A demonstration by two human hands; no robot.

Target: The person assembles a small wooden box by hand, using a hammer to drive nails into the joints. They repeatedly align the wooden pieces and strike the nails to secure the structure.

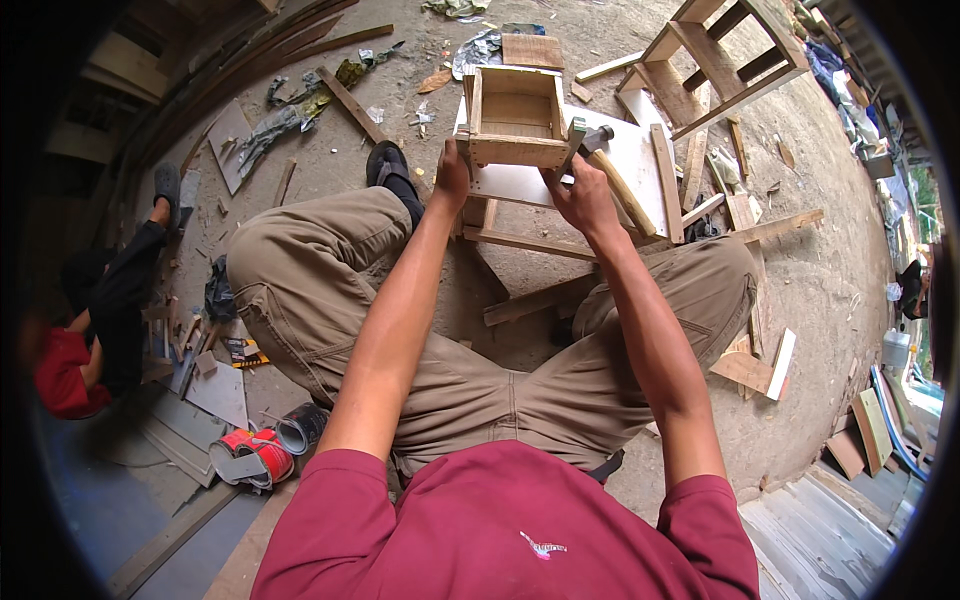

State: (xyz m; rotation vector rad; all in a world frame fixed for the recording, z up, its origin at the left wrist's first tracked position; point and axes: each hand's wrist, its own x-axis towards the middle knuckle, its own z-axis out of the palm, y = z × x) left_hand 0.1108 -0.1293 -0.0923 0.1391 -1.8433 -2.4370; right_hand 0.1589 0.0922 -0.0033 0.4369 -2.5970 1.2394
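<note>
A small open wooden box (517,105) sits on a white board (640,165) raised in front of me. My left hand (453,180) is closed on the box's left front corner. At its right front corner, my right hand (583,200) is closed round a narrow upright piece with a green top (577,130); its exact kind I cannot make out. Just right of that hand lies a hammer (622,190), its dark head against the green piece and its wooden handle slanting toward me. Under the board a wooden frame (530,242) shows between my knees.
A slatted wooden frame (715,65) stands at the far right. Wood offcuts (350,105) and crumpled wrappers (275,130) litter the floor. Red paint cans (262,458) stand at the lower left. Another person in a red shirt (75,375) sits at the left edge.
</note>
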